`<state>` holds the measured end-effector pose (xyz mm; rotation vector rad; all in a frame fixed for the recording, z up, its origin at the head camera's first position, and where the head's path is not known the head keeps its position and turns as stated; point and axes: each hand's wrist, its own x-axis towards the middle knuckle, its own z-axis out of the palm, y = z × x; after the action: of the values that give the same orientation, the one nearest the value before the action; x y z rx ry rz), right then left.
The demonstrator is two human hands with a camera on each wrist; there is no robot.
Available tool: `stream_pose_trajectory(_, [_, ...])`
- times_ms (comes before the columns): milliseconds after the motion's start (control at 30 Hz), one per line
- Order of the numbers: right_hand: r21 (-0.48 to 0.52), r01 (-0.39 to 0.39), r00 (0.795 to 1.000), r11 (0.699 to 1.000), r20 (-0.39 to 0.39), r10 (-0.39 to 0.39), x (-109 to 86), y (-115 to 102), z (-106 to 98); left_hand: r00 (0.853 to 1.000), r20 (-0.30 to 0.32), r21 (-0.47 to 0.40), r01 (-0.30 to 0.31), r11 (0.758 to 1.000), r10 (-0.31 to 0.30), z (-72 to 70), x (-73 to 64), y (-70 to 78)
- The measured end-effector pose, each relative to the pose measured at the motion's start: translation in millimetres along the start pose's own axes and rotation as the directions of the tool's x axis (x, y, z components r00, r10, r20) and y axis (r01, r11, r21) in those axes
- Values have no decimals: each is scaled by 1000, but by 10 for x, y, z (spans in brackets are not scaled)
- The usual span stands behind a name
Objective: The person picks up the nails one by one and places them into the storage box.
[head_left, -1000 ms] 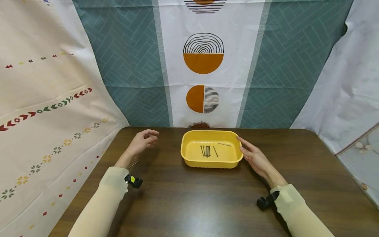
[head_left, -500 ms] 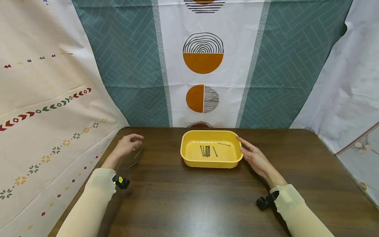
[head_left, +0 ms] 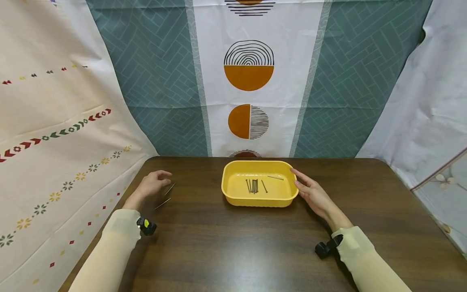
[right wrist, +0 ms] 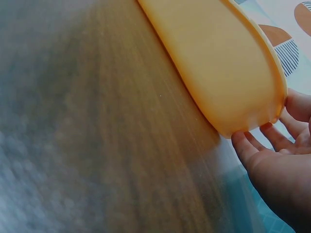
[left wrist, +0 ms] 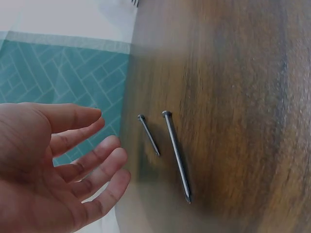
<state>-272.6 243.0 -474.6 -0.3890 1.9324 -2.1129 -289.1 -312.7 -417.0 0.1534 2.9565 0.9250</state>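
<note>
Two loose nails lie on the table at the left, a long nail [left wrist: 177, 158] and a shorter nail [left wrist: 149, 137] in the left wrist view. My left hand [head_left: 148, 185] hovers beside them with relaxed, slightly bent fingers and nothing in its grasp. A yellow tray [head_left: 260, 202] stands at the table's far middle, holding several nails [head_left: 255, 186]; most lie side by side, and one nail [head_left: 275, 177] lies crosswise near the back. At the tray's right end, my right hand [head_left: 316, 198] touches the wall with its fingertips, also visible in the right wrist view.
The brown wooden table [head_left: 233, 247] carries the tray and nails. A patterned curtain [head_left: 248, 81] hangs behind its far edge. Pale cloths flank it, a left cloth [head_left: 54, 121] and a right cloth [head_left: 427, 113].
My left hand has moved left and a little nearer to me, bringing both loose nails into sight. The right hand and tray stay in place.
</note>
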Motion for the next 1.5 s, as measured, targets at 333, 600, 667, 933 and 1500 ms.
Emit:
stream_pose_trajectory(333, [-4, 4, 1000, 1000, -3, -4, -11, -19, 12, 999, 41, 17, -15, 1000, 14, 41, 1, -65])
stream_pose_trajectory(600, [-2, -7, 1000, 1000, -7, 7, -13, -40, 24, 998, 59, 13, -10, 1000, 10, 80, -27, -97])
stream_pose_trajectory(667, [-4, -6, 1000, 1000, -4, 6, -16, -44, 24, 998, 61, 12, -5, 1000, 4, 95, -28, -108])
stream_pose_trajectory(933, [-6, 11, 1000, 1000, 2, -11, -13, -38, 15, 998, 67, 1, 9, 1000, -9, 160, -5, -97])
stream_pose_trajectory(1500, [-9, 7, 1000, 1000, 1, -7, -14, -32, 6, 998, 38, 59, -53, 997, 51, 293, 53, -87])
